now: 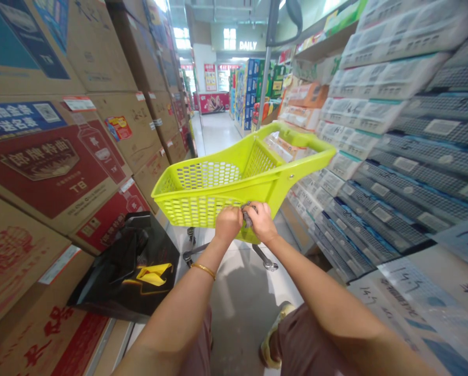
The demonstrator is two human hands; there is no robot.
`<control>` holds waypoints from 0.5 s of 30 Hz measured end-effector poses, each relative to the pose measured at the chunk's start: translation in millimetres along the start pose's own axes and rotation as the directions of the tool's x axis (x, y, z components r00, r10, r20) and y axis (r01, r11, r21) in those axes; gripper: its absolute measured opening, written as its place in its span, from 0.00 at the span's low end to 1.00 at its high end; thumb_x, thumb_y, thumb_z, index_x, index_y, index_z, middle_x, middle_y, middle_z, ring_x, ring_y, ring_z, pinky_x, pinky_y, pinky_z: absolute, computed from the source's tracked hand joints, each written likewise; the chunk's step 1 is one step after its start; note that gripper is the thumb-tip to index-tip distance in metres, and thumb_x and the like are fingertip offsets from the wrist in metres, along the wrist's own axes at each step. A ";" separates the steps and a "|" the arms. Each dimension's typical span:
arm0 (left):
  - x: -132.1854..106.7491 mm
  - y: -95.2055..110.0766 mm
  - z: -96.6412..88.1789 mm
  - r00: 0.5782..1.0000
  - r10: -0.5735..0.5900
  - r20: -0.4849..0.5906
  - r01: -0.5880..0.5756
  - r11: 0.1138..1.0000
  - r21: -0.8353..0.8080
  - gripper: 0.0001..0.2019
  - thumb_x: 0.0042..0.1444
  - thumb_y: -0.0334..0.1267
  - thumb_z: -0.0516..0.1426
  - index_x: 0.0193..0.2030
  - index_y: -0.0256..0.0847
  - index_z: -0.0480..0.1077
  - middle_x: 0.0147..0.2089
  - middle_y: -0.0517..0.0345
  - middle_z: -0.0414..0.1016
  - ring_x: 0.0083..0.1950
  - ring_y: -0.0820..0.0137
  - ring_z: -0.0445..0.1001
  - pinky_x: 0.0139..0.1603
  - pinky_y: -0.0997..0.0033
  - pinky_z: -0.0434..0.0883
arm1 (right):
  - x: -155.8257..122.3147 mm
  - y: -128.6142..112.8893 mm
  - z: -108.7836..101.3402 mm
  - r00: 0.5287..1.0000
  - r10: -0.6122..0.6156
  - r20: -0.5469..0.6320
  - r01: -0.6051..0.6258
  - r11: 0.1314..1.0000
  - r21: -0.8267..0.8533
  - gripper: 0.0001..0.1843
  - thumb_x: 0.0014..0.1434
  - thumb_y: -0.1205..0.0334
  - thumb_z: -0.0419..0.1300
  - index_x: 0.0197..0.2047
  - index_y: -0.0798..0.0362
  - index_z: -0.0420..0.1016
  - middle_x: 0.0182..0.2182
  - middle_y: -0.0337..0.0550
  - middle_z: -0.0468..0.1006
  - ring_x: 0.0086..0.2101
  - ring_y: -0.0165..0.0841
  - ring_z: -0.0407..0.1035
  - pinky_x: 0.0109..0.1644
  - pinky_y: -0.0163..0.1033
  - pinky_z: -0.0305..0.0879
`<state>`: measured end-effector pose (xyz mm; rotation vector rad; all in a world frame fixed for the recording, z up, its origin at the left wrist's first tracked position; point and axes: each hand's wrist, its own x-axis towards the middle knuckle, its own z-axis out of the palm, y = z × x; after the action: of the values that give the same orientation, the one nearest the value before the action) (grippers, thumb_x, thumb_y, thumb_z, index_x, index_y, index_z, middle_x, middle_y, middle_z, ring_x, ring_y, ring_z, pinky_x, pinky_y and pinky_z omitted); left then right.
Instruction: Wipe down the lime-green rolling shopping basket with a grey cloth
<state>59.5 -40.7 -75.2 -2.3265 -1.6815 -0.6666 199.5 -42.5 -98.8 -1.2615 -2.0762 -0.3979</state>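
Observation:
My left hand and my right hand are held close together in front of me, both closed on a small crumpled grey cloth. Only a little of the cloth shows between the fingers. Just beyond my hands is a lime-green shopping cart, standing sideways with its handle to the right. Its basket has perforated sides, and a grey caster shows underneath. Whether the cloth touches the cart's side, I cannot tell.
Stacked cardboard cartons rise along the left. On the floor by them lies a black bag with a yellow piece on it. Wrapped paper packs line the right side. A grey metal pole stands behind the cart.

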 end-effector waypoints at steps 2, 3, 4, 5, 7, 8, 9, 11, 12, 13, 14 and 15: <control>0.3 -1.1 -1.0 0.999 -0.003 -0.046 0.002 1.000 -0.014 0.17 0.64 0.34 0.43 0.35 0.34 0.71 0.36 0.46 0.74 0.41 0.62 0.71 0.45 0.66 0.65 | 6.2 -1.3 -2.9 1.000 0.006 -0.028 -0.006 1.000 0.016 0.16 0.61 0.68 0.50 0.48 0.48 0.73 0.45 0.47 0.69 0.41 0.37 0.56 0.47 0.41 0.57; 0.9 -1.7 -0.8 0.999 -0.005 -0.052 0.004 1.000 -0.025 0.16 0.64 0.33 0.43 0.36 0.34 0.71 0.36 0.46 0.74 0.42 0.63 0.71 0.45 0.66 0.65 | 9.1 -1.8 -4.3 0.999 0.003 -0.034 -0.002 1.000 0.023 0.16 0.61 0.68 0.50 0.47 0.48 0.73 0.45 0.46 0.68 0.41 0.37 0.56 0.47 0.41 0.57; 1.6 -2.2 -0.3 0.999 -0.009 -0.044 0.007 0.999 -0.036 0.15 0.64 0.33 0.43 0.38 0.34 0.71 0.37 0.46 0.74 0.42 0.63 0.71 0.45 0.66 0.65 | 12.2 -2.4 -5.6 0.999 0.000 -0.042 0.001 1.000 0.027 0.16 0.61 0.69 0.49 0.47 0.48 0.73 0.45 0.46 0.68 0.41 0.37 0.56 0.47 0.41 0.57; 2.6 -2.4 0.4 1.000 -0.014 -0.027 0.012 0.999 -0.046 0.14 0.63 0.32 0.44 0.40 0.33 0.70 0.38 0.46 0.74 0.43 0.63 0.71 0.45 0.66 0.65 | 15.6 -2.9 -7.1 0.998 0.000 -0.056 0.002 1.000 0.029 0.16 0.60 0.69 0.49 0.47 0.48 0.73 0.45 0.46 0.68 0.41 0.37 0.56 0.47 0.41 0.58; 5.1 -1.6 1.7 0.999 -0.030 0.015 0.031 0.998 -0.060 0.12 0.60 0.29 0.46 0.43 0.33 0.70 0.40 0.46 0.74 0.44 0.63 0.70 0.46 0.66 0.66 | 23.6 -3.9 -10.4 0.994 0.006 -0.111 -0.003 1.000 0.029 0.16 0.61 0.69 0.49 0.47 0.48 0.73 0.45 0.46 0.68 0.42 0.36 0.56 0.48 0.41 0.58; 6.6 -0.7 1.9 0.998 -0.044 0.036 0.047 0.997 -0.065 0.12 0.60 0.28 0.46 0.43 0.32 0.70 0.40 0.45 0.74 0.44 0.63 0.70 0.46 0.66 0.66 | 28.0 -4.2 -12.0 0.989 0.013 -0.148 -0.009 1.000 0.030 0.16 0.61 0.69 0.49 0.47 0.48 0.73 0.45 0.46 0.68 0.42 0.36 0.56 0.49 0.41 0.59; 8.1 0.5 1.7 0.997 -0.059 0.054 0.062 0.996 -0.071 0.12 0.59 0.28 0.46 0.43 0.32 0.70 0.40 0.45 0.74 0.44 0.63 0.71 0.47 0.65 0.66 | 32.2 -4.4 -13.3 0.982 0.023 -0.186 -0.017 0.999 0.033 0.16 0.61 0.69 0.49 0.47 0.48 0.73 0.45 0.46 0.68 0.42 0.36 0.56 0.49 0.41 0.59; 11.3 2.9 0.4 0.994 -0.083 0.077 0.089 0.993 -0.083 0.13 0.60 0.28 0.46 0.41 0.33 0.71 0.39 0.45 0.75 0.44 0.63 0.71 0.48 0.65 0.66 | 39.1 -4.1 -13.6 0.968 0.051 -0.247 -0.042 0.998 0.043 0.17 0.61 0.69 0.48 0.47 0.47 0.73 0.45 0.45 0.68 0.43 0.36 0.57 0.50 0.41 0.59; 12.8 3.8 -0.5 0.992 -0.095 0.083 0.102 0.991 -0.088 0.13 0.60 0.29 0.45 0.40 0.33 0.71 0.39 0.45 0.75 0.43 0.63 0.72 0.47 0.66 0.66 | 41.0 -3.6 -12.2 0.963 0.066 -0.262 -0.055 0.997 0.050 0.17 0.60 0.70 0.48 0.47 0.47 0.73 0.45 0.45 0.68 0.43 0.36 0.57 0.50 0.41 0.59; 14.1 4.3 -1.4 0.990 -0.107 0.087 0.115 0.989 -0.090 0.13 0.60 0.29 0.45 0.39 0.33 0.71 0.38 0.45 0.75 0.43 0.63 0.72 0.47 0.66 0.66 | 41.6 -2.9 -9.7 0.961 0.079 -0.265 -0.066 0.996 0.057 0.17 0.60 0.70 0.49 0.47 0.47 0.73 0.45 0.45 0.68 0.43 0.36 0.57 0.50 0.41 0.60; 15.3 4.4 -2.1 0.989 -0.116 0.091 0.124 0.988 -0.091 0.13 0.61 0.30 0.45 0.39 0.33 0.72 0.38 0.45 0.75 0.43 0.63 0.72 0.46 0.66 0.66 | 40.9 -2.1 -6.2 0.963 0.088 -0.253 -0.074 0.995 0.064 0.16 0.59 0.69 0.49 0.46 0.47 0.73 0.45 0.45 0.68 0.43 0.36 0.57 0.50 0.41 0.60; 16.1 4.1 -2.6 0.988 -0.121 0.096 0.129 0.987 -0.090 0.13 0.61 0.31 0.46 0.39 0.34 0.72 0.38 0.45 0.76 0.43 0.63 0.72 0.46 0.66 0.66 | 38.9 -1.3 -1.9 0.969 0.093 -0.230 -0.078 0.994 0.072 0.16 0.59 0.69 0.49 0.45 0.47 0.73 0.44 0.45 0.68 0.43 0.37 0.57 0.49 0.42 0.60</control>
<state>66.8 -29.4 -65.0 -2.3639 -1.8883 -0.6898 187.0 -18.3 -71.0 -1.2018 -1.8164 -0.4172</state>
